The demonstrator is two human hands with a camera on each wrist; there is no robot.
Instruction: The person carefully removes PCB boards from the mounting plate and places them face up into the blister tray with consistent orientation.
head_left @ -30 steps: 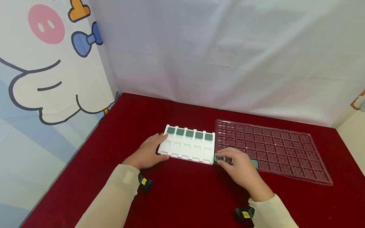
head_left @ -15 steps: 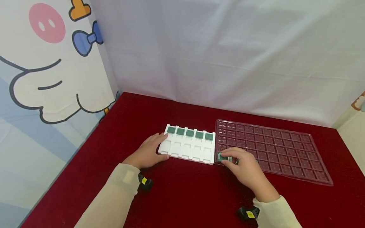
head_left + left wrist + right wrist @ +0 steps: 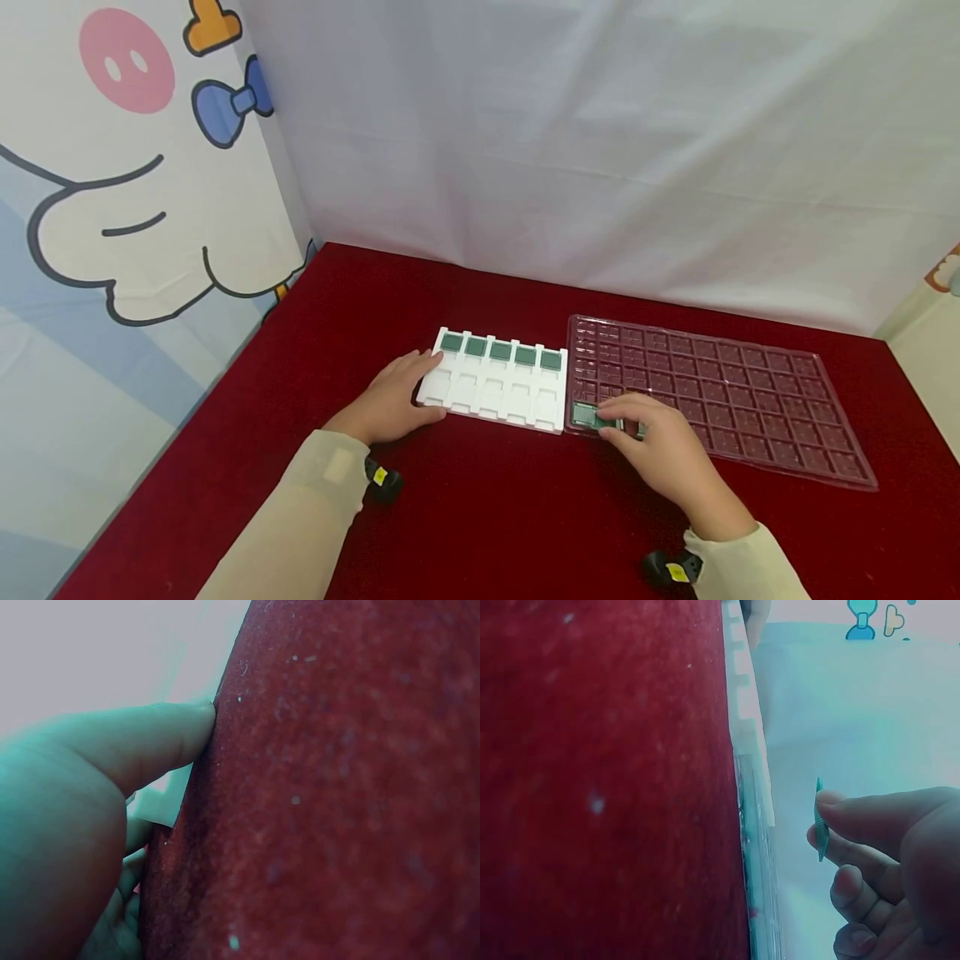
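My left hand (image 3: 393, 398) rests at the left end of the white tray (image 3: 467, 388), its thumb (image 3: 172, 739) lying straight along the front edge. Along that tray's back row sit several green chips (image 3: 500, 351). Over the near left corner of the clear plastic tray (image 3: 720, 375), my right hand (image 3: 654, 437) pinches a small thin green chip (image 3: 821, 825) between thumb and finger. The right wrist view has this chip edge-on, raised above the tray. Another green chip (image 3: 585, 414) shows left of the fingertips in the clear tray's corner. More green peeks out behind the right fingers, mostly hidden.
Both trays lie side by side on a red cloth (image 3: 487, 508). White curtain (image 3: 562, 167) stands behind the table, and a cartoon-printed cloth (image 3: 135, 208) hangs at the left.
My right hand has moved to the right and slightly toward me, away from the white tray, holding a chip. A chip now shows uncovered in the corner. The left hand has stayed put.
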